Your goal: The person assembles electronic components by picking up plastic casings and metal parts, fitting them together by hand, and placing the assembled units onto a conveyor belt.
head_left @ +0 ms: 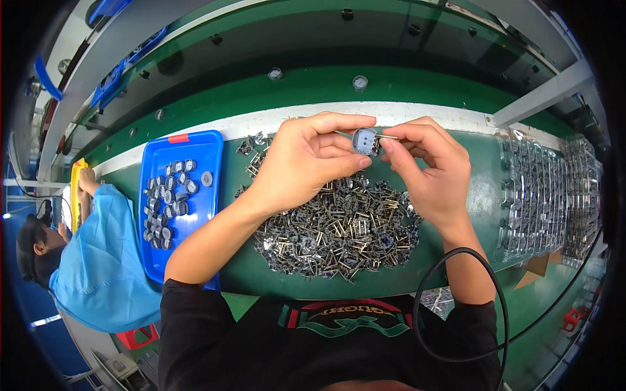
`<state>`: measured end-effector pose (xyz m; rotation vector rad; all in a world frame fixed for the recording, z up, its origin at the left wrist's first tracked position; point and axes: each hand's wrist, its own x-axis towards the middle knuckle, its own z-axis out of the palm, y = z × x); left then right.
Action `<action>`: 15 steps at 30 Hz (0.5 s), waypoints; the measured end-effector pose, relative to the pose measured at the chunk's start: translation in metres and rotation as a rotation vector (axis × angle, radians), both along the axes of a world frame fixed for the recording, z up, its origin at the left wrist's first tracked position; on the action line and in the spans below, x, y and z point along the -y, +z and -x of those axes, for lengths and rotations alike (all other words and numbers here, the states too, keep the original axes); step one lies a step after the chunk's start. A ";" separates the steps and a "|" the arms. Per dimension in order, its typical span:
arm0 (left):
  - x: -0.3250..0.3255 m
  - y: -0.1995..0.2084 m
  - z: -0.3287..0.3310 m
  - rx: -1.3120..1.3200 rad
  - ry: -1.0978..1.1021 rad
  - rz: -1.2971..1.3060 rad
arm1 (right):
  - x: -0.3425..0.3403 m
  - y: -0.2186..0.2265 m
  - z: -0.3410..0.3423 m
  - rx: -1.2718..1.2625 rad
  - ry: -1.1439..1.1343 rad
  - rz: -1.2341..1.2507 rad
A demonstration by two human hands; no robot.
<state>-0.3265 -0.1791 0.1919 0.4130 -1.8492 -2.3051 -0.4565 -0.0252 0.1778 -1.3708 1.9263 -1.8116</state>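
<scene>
Just above the far part of the heap of pinned parts (345,225), in the head view, your two hands are working close together. Your left hand (297,156) is pinching a round grey-blue piece (363,141) between thumb and index, its face with small dark holes showing; those fingers are standing only as far apart as the piece is wide. Your right hand (433,163) is keeping its thumb and index nearly together, gripping a small pinned part (377,144) at the edge of the round piece; whether the two are joined, you cannot tell from this view.

The heap itself is spreading over the green tabletop (479,189), its dark bodies and metal pins pointing every way. Left of the heap, a blue tray (203,225) is carrying a scatter of round grey pieces (171,195). Right of the heap, stacked clear plastic trays (536,202) are standing near the tabletop's end. Beyond the heap, a white rail (411,113) is running across, with a few more round pieces lying past it. Far left of the heap, a co-worker in blue (101,260) is reaching toward a yellow container (79,195).
</scene>
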 end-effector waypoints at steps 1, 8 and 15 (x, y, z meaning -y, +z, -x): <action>-0.001 -0.003 -0.001 -0.082 0.030 0.011 | 0.001 0.001 -0.002 -0.067 0.007 0.004; 0.008 -0.007 -0.011 -0.044 -0.050 0.236 | 0.008 0.027 0.013 -0.863 0.127 -0.012; 0.012 -0.004 -0.010 -0.040 -0.143 0.280 | 0.005 0.034 0.010 -0.995 0.203 -0.199</action>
